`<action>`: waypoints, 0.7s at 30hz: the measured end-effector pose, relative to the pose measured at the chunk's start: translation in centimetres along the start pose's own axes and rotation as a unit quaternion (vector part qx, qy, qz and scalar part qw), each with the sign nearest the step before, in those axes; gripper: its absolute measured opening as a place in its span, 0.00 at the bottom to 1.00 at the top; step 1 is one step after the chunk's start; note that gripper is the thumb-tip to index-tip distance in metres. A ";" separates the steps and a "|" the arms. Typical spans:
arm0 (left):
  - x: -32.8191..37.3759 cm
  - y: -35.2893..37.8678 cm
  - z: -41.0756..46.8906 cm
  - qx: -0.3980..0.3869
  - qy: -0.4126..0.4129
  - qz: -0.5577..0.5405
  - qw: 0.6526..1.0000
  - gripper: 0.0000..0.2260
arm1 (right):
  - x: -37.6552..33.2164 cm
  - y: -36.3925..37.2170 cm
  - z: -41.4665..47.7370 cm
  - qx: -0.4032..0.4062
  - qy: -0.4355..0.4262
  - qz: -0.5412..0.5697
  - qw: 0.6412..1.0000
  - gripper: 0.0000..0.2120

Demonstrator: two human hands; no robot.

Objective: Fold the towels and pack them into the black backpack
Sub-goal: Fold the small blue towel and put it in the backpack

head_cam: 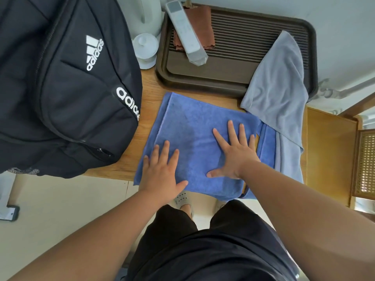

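A blue towel (190, 126) lies folded into a rough square on the wooden table, its near edge hanging over the table's front. My left hand (160, 169) presses flat on its near left part, fingers spread. My right hand (235, 153) presses flat on its right part, fingers spread. A grey towel (278, 94) lies unfolded to the right, draped from the tray down over the table edge, overlapping the blue towel's right side. The black backpack (60, 88) lies on the table to the left, zipped as far as I can see.
A dark brown slatted tray (233, 78) sits behind the towels, holding a white remote (186, 35) and a brown cloth (203, 23). A white lidded cup (145, 47) and a kettle stand at the back left. A wooden chair (330, 151) is at the right.
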State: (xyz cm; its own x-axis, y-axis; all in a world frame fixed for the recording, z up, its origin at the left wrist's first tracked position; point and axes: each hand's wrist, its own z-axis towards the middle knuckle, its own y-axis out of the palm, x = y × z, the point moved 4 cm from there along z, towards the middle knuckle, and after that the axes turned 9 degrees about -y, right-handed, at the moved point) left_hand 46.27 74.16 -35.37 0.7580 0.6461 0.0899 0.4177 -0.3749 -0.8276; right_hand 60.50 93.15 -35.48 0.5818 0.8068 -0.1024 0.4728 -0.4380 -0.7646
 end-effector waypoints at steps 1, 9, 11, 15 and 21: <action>0.3 -0.1 0.2 -0.001 0.003 -0.003 1.000 0.44 | 0.3 0.2 -0.5 0.004 0.006 0.005 1.000 0.64; 1.2 -1.6 1.6 0.048 0.010 -0.030 0.998 0.26 | 0.1 -0.8 -3.1 0.086 0.039 -0.012 0.995 0.43; 1.0 -1.8 1.3 0.079 -0.003 -0.033 0.996 0.23 | -0.5 -2.1 -2.8 0.137 0.016 -0.039 0.990 0.35; -0.7 -1.6 0.2 0.133 -0.074 -0.066 0.986 0.29 | -2.0 -3.0 -0.4 0.088 -0.067 -0.023 0.994 0.36; -4.1 -0.2 -1.9 0.113 -0.220 -0.122 0.961 0.32 | -4.2 -2.9 2.6 0.034 -0.102 -0.031 0.994 0.38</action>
State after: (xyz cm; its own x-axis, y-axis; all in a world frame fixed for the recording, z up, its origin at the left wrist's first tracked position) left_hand 44.05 70.33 -34.49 0.3449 0.9338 0.0951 0.3989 -0.0541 -0.9154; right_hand 54.99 92.05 -34.45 0.4030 0.8983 -0.1752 0.4536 -0.3623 -0.8142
